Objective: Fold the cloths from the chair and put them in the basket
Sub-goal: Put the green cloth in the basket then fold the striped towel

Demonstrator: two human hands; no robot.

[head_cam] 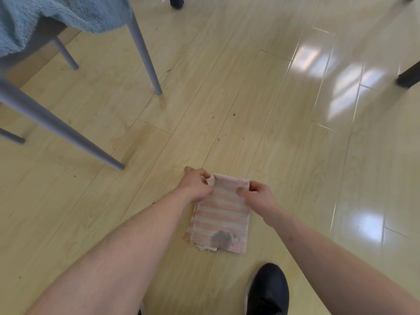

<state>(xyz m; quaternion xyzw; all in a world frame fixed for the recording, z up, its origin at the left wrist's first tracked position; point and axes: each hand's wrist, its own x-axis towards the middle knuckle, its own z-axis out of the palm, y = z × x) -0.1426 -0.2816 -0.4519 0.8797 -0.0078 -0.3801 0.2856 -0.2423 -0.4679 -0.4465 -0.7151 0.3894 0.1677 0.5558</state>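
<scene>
A pink-and-white striped cloth [221,214] lies folded into a narrow rectangle on the wooden floor, with a dark grey stain near its close end. My left hand [196,185] pinches the far left corner of the cloth. My right hand [258,192] pinches the far right corner. The far edge is lifted slightly between the two hands. A fluffy blue towel [56,12] is draped over the seat of a grey chair [141,46] at the upper left. No basket is in view.
The chair's grey legs slant across the left side, one [68,135] ending close to my left hand. A dark shoe [268,292] stands just below the cloth. Dark furniture legs [408,77] show at the right and top edges. Light wooden floor fills the right side.
</scene>
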